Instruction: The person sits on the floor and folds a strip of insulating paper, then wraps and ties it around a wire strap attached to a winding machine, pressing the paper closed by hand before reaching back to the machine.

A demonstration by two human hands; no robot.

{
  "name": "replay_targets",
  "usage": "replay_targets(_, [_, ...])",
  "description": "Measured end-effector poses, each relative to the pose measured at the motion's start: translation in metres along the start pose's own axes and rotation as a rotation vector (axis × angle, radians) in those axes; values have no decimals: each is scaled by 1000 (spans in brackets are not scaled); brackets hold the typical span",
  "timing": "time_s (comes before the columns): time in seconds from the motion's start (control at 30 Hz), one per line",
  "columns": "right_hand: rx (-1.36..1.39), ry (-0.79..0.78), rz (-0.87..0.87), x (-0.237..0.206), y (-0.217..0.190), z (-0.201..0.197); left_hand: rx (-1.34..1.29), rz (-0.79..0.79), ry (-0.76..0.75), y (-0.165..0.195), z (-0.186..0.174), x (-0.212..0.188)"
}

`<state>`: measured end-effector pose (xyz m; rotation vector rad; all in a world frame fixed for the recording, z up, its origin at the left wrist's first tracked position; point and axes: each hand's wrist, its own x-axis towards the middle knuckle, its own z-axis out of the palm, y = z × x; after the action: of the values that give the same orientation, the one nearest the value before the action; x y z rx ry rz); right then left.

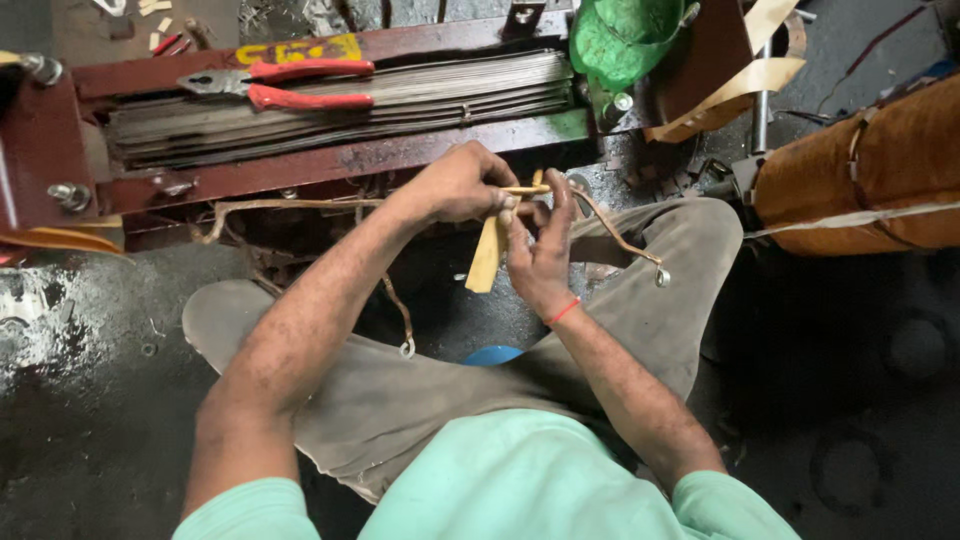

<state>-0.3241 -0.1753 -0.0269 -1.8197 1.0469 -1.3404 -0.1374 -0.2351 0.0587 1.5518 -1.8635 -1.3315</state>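
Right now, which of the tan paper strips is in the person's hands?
The short tan strip hanging down from the fingers of the left hand and right hand. The curled tan strips lie apart, by the green bag.

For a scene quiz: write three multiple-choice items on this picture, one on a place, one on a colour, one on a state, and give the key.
1. Where do the pliers lie?
A. on the floor
B. on the stack of metal sheets
C. on the person's lap

2. What colour is the band on the right wrist?
A. red
B. blue
C. white

3. How is the tan strip held?
A. by the left hand alone
B. pinched between both hands, the right hand too
C. it lies loose on the floor

Key: 1 B, the red-handled pliers rest on top of the sheets; 2 A, a thin red loop circles the wrist; 3 B, fingers of both hands meet on the strip's upper end.
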Motion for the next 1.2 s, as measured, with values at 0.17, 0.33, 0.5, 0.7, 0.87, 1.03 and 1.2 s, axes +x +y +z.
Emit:
replay_targets(0.17, [249, -22, 201, 4, -8, 6, -68, -102, -25, 1, 2, 3])
replay_targets(0.33, [290, -30, 197, 4, -14, 7, 72, -65, 12, 1, 8, 6])
replay_targets(0.5, [-80, 57, -151, 8, -25, 8, 195, -108, 90, 6, 15, 5])
replay_targets(0.7, [22, -174, -460, -27, -78, 0, 26, -158, 12, 9, 6, 0])
replay_targets(0.87, [109, -291, 73, -39, -74, -60, -195, -115, -91, 3, -4, -4])
replay_targets(1.03, [125, -89, -220, 72, -64, -149, -224, -84, -137, 8, -8, 0])
replay_targets(1.2, [-465, -423, 127, 192, -82, -169, -135, -121, -123, 12, -9, 1])
